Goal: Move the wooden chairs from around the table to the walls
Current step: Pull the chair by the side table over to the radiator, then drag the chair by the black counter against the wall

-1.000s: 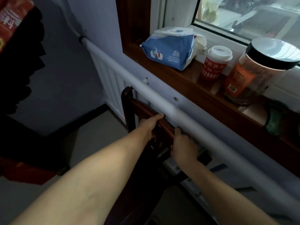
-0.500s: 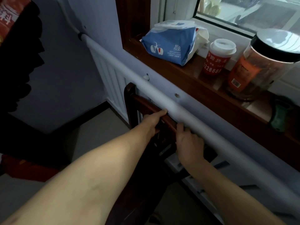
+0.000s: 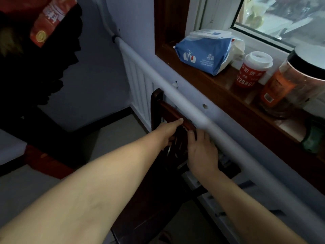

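I see the chair [image 3: 159, 110] backed against the radiator [image 3: 140, 81] under the windowsill [image 3: 219, 92], my left hand [image 3: 167, 131] and right hand [image 3: 202, 152] on its top rail; a tissue pack [image 3: 204, 53], cup [image 3: 251, 71] and jar [image 3: 292, 85] line the sill from left to right.

Wooden sill [image 3: 219, 95]: tissue pack [image 3: 202, 53], red cup [image 3: 249, 71], jar [image 3: 295, 81] (dark-lidded).

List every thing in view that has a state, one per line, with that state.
wooden chair: upright, its top rail close under the white pipe, held by both hands.
left hand: gripping the top rail, thumb on top.
right hand: on the chair back, fingers curled over the rail.
tissue pack: lying on the sill, opened, tissue sticking out.
red cup: upright, white lid on.
clear jar: upright, black lid on.
window: looks closed.
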